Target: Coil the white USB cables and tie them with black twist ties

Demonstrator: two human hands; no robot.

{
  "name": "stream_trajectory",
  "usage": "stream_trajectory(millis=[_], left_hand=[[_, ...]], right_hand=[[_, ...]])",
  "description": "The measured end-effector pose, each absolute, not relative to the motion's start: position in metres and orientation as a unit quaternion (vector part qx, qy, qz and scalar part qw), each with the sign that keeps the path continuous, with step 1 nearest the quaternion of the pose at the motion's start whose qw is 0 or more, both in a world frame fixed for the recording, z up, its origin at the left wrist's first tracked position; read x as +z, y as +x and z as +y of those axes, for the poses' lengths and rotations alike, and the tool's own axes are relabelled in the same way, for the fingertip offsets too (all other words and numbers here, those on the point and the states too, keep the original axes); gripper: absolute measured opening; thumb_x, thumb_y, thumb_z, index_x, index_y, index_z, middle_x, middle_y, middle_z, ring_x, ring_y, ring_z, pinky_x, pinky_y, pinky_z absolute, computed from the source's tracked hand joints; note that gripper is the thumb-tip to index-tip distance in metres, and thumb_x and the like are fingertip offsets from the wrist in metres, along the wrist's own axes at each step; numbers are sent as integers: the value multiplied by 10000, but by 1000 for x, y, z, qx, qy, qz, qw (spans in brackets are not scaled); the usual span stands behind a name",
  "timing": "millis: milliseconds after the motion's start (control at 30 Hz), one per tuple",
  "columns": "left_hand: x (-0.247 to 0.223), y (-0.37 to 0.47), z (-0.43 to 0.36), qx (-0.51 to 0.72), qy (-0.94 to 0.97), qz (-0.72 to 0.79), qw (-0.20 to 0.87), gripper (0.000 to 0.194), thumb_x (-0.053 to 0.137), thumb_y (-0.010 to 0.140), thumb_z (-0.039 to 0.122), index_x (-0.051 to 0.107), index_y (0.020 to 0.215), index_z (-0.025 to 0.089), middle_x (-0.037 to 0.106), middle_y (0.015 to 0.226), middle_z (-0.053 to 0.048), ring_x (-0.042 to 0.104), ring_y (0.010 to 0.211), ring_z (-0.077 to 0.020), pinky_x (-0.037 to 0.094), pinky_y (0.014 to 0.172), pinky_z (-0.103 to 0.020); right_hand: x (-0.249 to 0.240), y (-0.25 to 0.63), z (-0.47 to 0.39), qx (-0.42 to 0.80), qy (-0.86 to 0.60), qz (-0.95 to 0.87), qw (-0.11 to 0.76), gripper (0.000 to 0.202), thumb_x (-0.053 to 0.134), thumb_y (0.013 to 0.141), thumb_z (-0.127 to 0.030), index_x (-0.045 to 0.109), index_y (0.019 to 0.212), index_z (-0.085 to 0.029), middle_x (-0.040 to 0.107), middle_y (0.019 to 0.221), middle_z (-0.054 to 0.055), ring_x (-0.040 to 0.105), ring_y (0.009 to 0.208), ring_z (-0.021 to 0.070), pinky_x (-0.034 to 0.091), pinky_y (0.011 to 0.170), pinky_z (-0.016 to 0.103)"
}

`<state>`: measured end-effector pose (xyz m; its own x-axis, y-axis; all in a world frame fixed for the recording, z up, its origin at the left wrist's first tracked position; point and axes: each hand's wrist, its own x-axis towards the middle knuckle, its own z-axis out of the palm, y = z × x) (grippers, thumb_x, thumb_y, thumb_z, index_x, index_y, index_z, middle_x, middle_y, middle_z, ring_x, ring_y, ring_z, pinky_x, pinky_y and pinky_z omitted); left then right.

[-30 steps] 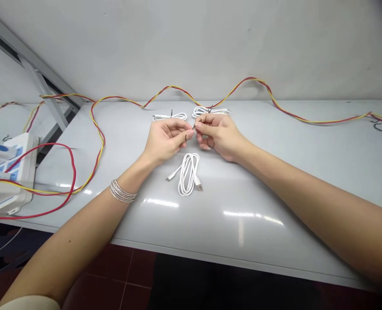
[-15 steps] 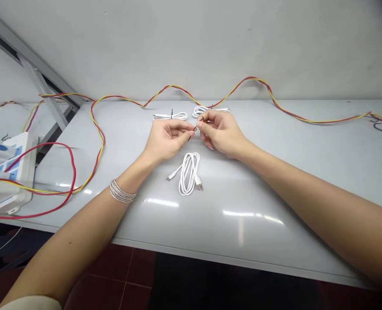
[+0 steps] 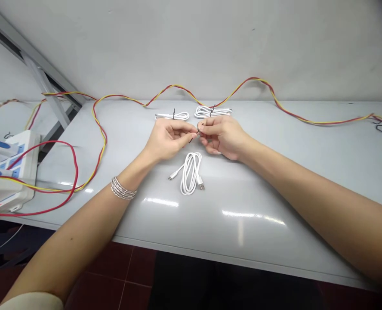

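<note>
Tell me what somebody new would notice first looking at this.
Probably the left hand and right hand, meeting at centre with a thin black tie pinched at their fingertips. Just nearer the viewer lies a looped white cable. Beyond the hands, twisted red and yellow wires snake along the wall side of the grey table.

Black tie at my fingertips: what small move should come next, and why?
I'd probably lower the black tie toward the middle of the near cable. The left hand and right hand both pinch the tie, and that coil shows none around it, whereas the left rear bundle and right rear bundle each have one.
</note>
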<state>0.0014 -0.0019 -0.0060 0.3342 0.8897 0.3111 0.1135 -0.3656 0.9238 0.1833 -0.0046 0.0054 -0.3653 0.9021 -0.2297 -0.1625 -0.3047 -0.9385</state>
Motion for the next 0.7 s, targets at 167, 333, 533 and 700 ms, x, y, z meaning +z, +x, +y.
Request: stream_trajectory(millis=[167, 333, 533, 700], left_hand=[[-4, 2, -3, 457, 682, 368, 436, 196, 868, 695, 300, 761, 720, 138, 668, 628, -32, 540, 522, -92, 434, 491, -230], [-3, 4, -6, 425, 637, 427, 481, 160, 851, 695, 252, 757, 749, 134, 638, 597, -14, 510, 453, -77, 370, 393, -209], [0, 7, -6, 392, 588, 484, 516, 101, 808, 700, 159, 719, 710, 113, 615, 553, -11, 524, 425, -84, 391, 366, -203], [-4, 6, -5, 388, 594, 460, 534, 148, 833, 682, 182, 709, 739, 123, 628, 552, -11, 567, 444, -102, 450, 402, -215]], right_hand=[[6, 183, -6, 737, -394, -407, 369, 164, 683, 731, -92, 549, 652, -141, 507, 652, 26, 457, 532, 94, 267, 328, 179], [3, 184, -3, 676, -416, -473, 383, 180, 711, 795, -162, 553, 710, -166, 501, 621, 1, 425, 486, 96, 318, 348, 210], [-10, 181, -1, 439, -438, -640, 454, 132, 669, 848, -174, 557, 781, -190, 543, 685, -6, 475, 610, 118, 418, 560, 248], [-10, 180, -3, 440, -434, -647, 447, 171, 693, 861, -231, 541, 784, -214, 526, 689, -12, 479, 606, 124, 392, 543, 252]])
